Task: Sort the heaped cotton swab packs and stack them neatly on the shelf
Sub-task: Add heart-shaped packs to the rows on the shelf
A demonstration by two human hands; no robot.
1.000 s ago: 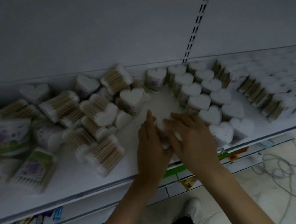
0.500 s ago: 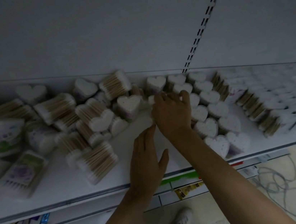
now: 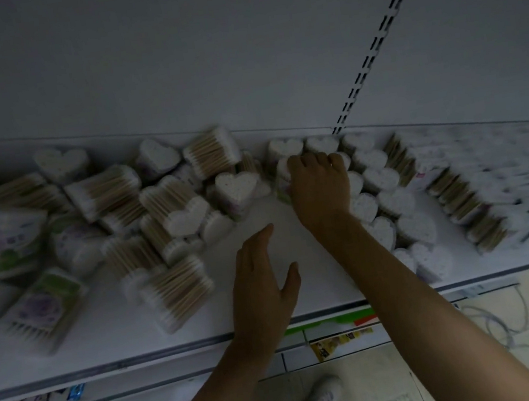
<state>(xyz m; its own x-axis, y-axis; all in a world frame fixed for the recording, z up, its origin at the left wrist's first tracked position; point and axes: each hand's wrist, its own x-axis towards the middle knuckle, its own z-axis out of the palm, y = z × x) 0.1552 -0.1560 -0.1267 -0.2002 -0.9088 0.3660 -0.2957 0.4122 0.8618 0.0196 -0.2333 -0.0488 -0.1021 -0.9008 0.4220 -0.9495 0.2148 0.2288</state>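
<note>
A white shelf (image 3: 111, 324) carries a loose heap of heart-shaped cotton swab packs (image 3: 170, 209) on its left half, some upright, some on their sides. On the right, packs stand in neat rows (image 3: 391, 203) with their heart faces up. My right hand (image 3: 318, 186) reaches to the back of the nearest row and closes over an upright heart-shaped pack (image 3: 283, 177), mostly hidden under the palm. My left hand (image 3: 261, 288) hovers over the bare middle of the shelf, fingers apart, holding nothing.
Flat green-and-purple swab packets (image 3: 35, 308) lie at the shelf's left end. A slotted upright (image 3: 374, 44) runs up the back wall. Price labels (image 3: 339, 321) line the shelf's front edge. A lower shelf, a white cable (image 3: 509, 329) and a shoe (image 3: 325, 391) show below.
My right hand has carried the pack from the front of the shelf to the back of the row. My left hand has let go and drawn back, open.
</note>
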